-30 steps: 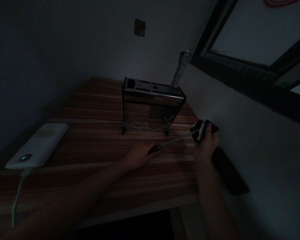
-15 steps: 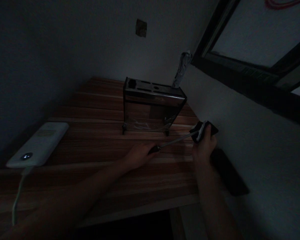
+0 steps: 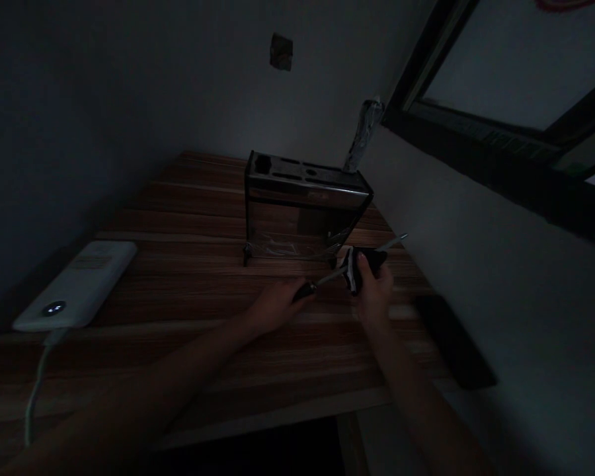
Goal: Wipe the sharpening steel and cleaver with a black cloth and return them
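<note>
A very dim, underexposed indoor scene with muted, bluish-grey colour. The only light comes from a window (image 3: 500, 73) at the upper right, its pane a pale grey and the brightest area. That light spreads weakly over the white wall below it and fades toward the left, where the far wall sinks into near-black. The wooden tabletop (image 3: 188, 264) shows faint grain, darkest along its near edge. A thin metal rod (image 3: 394, 240) catches a small glint, and a white device (image 3: 79, 281) carries a tiny glowing dot. The forearms at the bottom are soft, murky shapes. Straight lines bow and lean toward the edges, a wide-angle distortion. Fine detail is smeared and grainy throughout.
</note>
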The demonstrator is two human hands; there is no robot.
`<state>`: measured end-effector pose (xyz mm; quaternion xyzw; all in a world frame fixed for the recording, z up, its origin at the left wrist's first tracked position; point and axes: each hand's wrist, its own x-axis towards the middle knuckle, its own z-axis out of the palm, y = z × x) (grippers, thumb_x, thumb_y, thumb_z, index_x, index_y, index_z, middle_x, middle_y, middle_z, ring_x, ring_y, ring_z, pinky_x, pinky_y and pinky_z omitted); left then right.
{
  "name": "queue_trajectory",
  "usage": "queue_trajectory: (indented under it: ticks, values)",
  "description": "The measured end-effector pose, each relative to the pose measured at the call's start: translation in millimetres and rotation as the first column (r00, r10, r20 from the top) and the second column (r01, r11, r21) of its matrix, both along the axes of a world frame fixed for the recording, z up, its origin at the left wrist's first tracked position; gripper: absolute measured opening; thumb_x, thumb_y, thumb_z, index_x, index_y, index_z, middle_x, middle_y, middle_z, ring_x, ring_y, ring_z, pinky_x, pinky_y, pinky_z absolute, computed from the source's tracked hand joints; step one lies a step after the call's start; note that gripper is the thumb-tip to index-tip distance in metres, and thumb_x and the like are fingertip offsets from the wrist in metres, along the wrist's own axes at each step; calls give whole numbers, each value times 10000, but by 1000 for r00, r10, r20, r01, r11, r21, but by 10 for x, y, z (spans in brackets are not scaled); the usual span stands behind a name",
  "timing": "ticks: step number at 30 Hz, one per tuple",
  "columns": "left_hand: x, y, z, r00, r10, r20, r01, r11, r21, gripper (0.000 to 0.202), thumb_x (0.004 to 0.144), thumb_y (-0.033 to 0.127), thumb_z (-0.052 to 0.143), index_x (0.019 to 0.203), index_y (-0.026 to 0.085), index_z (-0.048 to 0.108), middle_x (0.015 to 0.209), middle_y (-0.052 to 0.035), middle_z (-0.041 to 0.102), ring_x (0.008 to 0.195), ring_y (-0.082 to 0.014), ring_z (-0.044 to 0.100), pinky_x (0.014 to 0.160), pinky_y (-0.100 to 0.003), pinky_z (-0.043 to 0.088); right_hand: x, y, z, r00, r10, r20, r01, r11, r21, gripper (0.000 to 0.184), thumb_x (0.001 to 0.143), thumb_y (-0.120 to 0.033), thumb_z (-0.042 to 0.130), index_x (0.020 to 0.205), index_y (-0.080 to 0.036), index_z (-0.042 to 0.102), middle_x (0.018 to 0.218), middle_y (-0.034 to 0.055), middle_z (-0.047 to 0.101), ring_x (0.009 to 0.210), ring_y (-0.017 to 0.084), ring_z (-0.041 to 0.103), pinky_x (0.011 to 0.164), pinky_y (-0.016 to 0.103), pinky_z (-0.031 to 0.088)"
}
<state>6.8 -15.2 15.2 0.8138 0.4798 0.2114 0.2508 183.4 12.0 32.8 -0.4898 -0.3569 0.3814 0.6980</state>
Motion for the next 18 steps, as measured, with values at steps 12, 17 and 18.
queue_trajectory:
  ticks: [12,17,18]
  values:
    - [8,9,-28,997,36,62,-35,999,-24,287,835,373,409,1026,190,519,936,-49,634,817,-176,602,716,-265,453,-240,-128,-204,957,215,193,-196,974,-110,380,584,-321,690,918,-172,583,905,36,648,794,160,604,719,297,483]
    - [13,10,-41,997,55,45,-53,998,-32,291,830,359,418,1038,180,513,951,-65,635,828,-186,608,717,-267,458,-302,-155,-224,941,224,253,-199,972,-122,397,562,-323,700,904,-167,573,881,37,647,792,170,599,725,304,479]
    - [14,9,-38,998,53,42,-52,998,-28,291,829,357,418,1040,179,512,949,-66,636,829,-188,609,716,-268,459,-304,-157,-223,940,223,259,-198,973,-121,396,563,-323,699,903,-166,572,883,39,646,796,172,599,727,306,479]
